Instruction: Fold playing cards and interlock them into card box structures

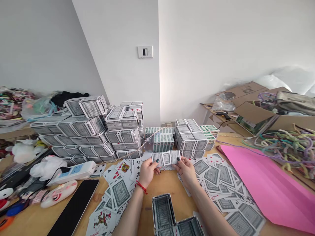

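Note:
A strip of folded, joined playing cards (166, 158) is stretched level above the table, backs facing me. My left hand (148, 171), with a red string bracelet at the wrist, pinches its left end. At the right end my right hand (186, 171) grips it between thumb and fingers. Below my hands, near the front edge of view, stands an open-topped structure of card boxes (164, 211), partly cut off. Loose playing cards lie spread on both sides, some face up on the left (120, 190), mostly face down on the right (216, 178).
Card-built blocks are stacked high at the back left (81, 126) and lower at the back right (192, 136). A black phone (75, 206) and a power strip (73, 172) lie left. Pink paper (268, 186), pipe cleaners (285, 147) and an open carton (258, 116) occupy the right.

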The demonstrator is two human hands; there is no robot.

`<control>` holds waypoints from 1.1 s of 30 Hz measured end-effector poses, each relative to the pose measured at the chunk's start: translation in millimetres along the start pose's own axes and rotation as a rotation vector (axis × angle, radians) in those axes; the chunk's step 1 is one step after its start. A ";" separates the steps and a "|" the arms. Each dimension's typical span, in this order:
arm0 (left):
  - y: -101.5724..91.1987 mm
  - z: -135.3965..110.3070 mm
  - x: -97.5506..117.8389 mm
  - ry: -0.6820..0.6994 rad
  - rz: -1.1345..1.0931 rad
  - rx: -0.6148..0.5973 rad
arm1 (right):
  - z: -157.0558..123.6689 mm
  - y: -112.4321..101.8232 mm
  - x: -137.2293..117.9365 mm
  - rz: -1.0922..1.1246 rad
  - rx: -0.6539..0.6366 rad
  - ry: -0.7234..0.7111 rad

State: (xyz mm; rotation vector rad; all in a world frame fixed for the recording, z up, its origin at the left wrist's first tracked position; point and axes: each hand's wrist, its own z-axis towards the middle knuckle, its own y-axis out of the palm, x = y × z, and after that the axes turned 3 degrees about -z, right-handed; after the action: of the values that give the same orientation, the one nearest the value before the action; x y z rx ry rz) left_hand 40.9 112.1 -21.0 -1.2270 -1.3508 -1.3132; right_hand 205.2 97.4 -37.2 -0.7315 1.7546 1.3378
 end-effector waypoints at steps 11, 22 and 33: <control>2.6 -1.1 -8.7 0.020 0.111 -0.011 | -7.1 6.7 0.2 -0.086 -0.176 0.046; -1.1 -2.2 -9.7 0.036 0.163 -0.040 | -14.2 7.5 -6.7 -0.267 -0.244 0.010; 4.8 -5.0 -13.8 0.051 0.171 -0.041 | -12.1 5.6 5.1 -0.450 -0.264 -0.050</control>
State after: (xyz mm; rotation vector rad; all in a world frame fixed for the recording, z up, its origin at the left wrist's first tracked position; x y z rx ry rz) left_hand 47.4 105.8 -33.5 -1.2977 -1.1612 -1.2481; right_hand 195.0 87.4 -37.2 -1.1504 1.2828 1.2670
